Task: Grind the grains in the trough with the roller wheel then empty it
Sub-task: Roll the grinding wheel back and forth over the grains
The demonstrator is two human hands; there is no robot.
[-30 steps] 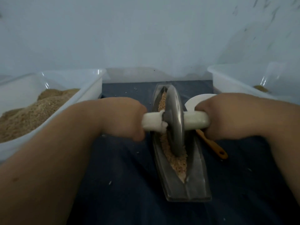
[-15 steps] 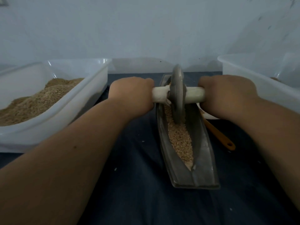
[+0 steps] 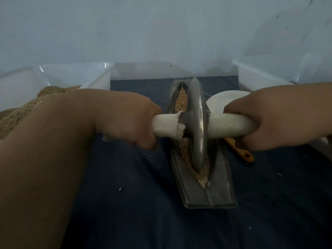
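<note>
The left tub [image 3: 100, 80] runs off the left edge, the right tub [image 3: 260, 76] off the right. The right hand [image 3: 276, 117] hides part of the white dish [image 3: 221, 99] and the far end of the orange tool [image 3: 240, 151].

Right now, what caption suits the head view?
Left hand and right hand grip the handle of the roller wheel, set among grains in the trough.

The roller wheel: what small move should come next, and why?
Probably roll the roller wheel toward the far end of the trough: its rim sits near the near end, grains lie beyond, and left hand and right hand grip its handle.
</note>
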